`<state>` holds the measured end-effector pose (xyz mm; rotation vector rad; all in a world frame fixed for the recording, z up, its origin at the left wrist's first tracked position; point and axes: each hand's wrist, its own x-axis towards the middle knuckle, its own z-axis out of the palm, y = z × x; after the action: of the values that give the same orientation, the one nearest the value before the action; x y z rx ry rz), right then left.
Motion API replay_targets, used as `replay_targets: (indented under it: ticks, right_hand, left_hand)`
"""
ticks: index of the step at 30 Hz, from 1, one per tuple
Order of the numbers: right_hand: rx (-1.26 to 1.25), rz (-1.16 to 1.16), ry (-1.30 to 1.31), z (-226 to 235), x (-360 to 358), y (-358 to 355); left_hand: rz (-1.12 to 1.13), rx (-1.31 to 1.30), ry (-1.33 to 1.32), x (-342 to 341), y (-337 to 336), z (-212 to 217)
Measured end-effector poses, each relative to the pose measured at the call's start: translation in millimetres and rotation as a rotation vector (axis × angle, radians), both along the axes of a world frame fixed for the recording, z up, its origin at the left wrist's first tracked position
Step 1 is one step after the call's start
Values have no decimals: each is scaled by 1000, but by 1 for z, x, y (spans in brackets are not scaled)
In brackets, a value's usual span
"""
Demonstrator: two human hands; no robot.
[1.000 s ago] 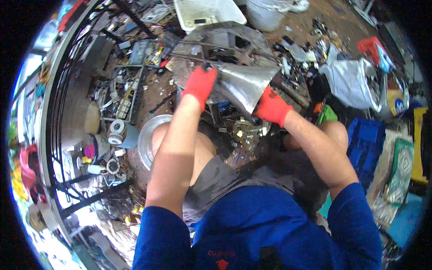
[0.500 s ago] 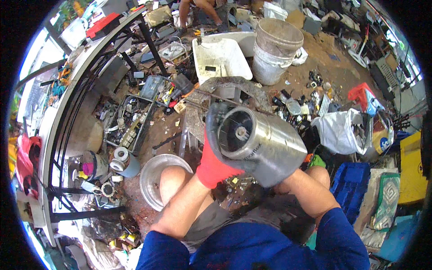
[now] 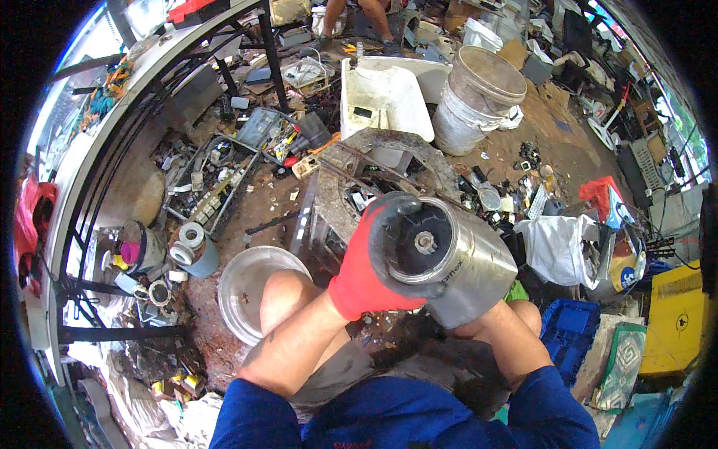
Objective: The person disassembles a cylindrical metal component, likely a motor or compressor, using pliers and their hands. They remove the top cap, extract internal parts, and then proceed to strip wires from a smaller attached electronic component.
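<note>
I see left fingers (image 3: 390,208) clamped round the metal housing (image 3: 486,256), probably steadying it; beyond them, hidden right fingers I can't judge

Blue short-sleeved shirt (image 3: 389,411), grey shorts (image 3: 359,370), red-and-black left glove (image 3: 364,273).

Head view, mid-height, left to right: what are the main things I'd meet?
Blue-grey cylindrical container → round metal basin → red-gloved left hand → cylindrical metal housing → white sack → yellow box.

Red-gloved left hand (image 3: 370,273) holds shiny metal can (image 3: 482,262). Right hand hidden, probably behind can. White tub (image 3: 400,105) farther off.
</note>
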<state>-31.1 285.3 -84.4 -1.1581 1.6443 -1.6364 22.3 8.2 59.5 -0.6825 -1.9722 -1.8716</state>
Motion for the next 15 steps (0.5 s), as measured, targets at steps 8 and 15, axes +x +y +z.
replay_targets:
  ticks: [8,15]
  right_hand:
    - [30,36,112,0,46,50]
    - [32,-32,117,7,-1,-5]
  left_hand:
    - [-401,625,-741,-23,-13,-9]
    - [-407,-167,-646,-51,-56,-58]
